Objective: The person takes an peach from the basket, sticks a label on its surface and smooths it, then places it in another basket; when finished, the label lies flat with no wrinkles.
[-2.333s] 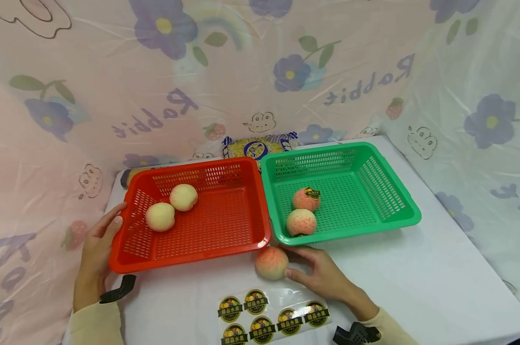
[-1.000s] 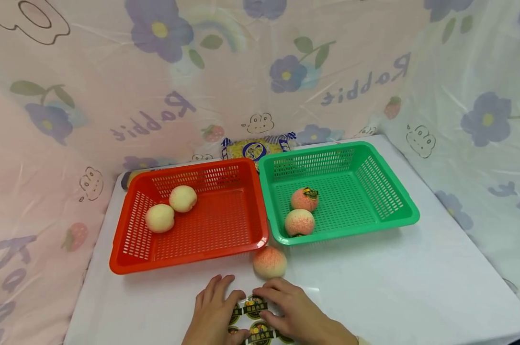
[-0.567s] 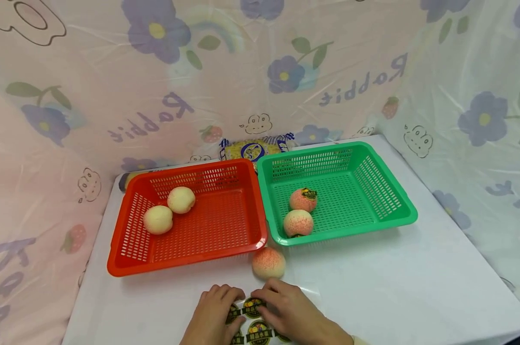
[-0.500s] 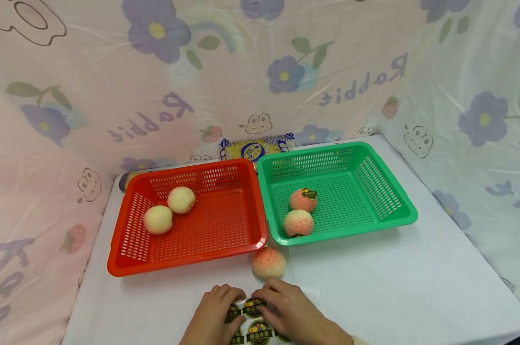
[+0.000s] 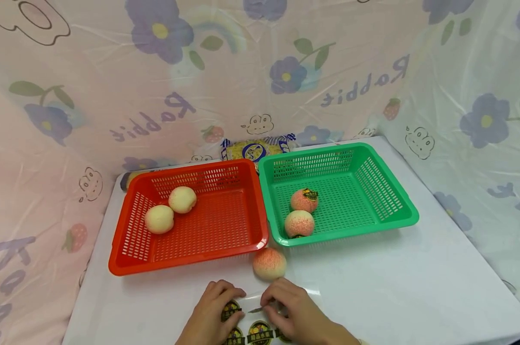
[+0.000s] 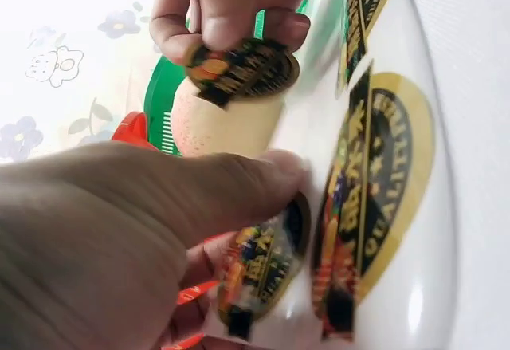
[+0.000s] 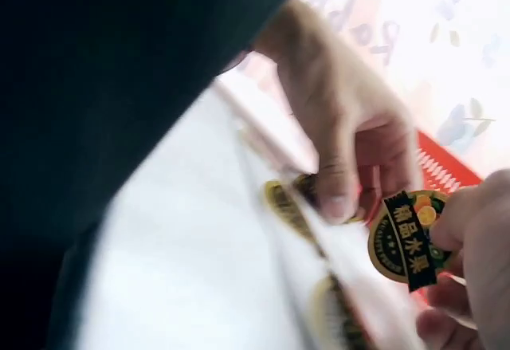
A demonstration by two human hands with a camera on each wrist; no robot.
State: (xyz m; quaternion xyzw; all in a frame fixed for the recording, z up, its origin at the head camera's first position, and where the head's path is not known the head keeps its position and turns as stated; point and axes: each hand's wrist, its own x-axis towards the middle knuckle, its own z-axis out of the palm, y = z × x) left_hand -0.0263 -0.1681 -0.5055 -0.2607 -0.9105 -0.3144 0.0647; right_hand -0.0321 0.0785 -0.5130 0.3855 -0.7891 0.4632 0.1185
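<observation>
My right hand (image 5: 296, 311) pinches one round black-and-gold fruit sticker (image 7: 398, 242) between thumb and fingers. It is lifted off the clear sheet of stickers (image 5: 249, 302) and appears nearly edge-on in the head view. My left hand (image 5: 212, 311) grips the left part of that sheet, thumb on top and fingers beneath. Several stickers stay on the sheet, such as the one (image 5: 260, 331) between my hands. Just beyond my hands, a pink-and-cream peach (image 5: 269, 264) sits on the table against the baskets' near corners. No sticker shows on its visible side.
A red basket (image 5: 186, 261) holds two pale peaches (image 5: 159, 219) at its left. Beside it, a green basket (image 5: 350, 233) holds two pinker peaches, the rear one (image 5: 304, 202) bearing a sticker. A yellow-and-blue packet (image 5: 253, 151) lies behind them, before a printed curtain (image 5: 243, 86).
Both hands have come from the baskets and peach to the sticker sheet. My right hand has since peeled one sticker from the upper row and lifted it off.
</observation>
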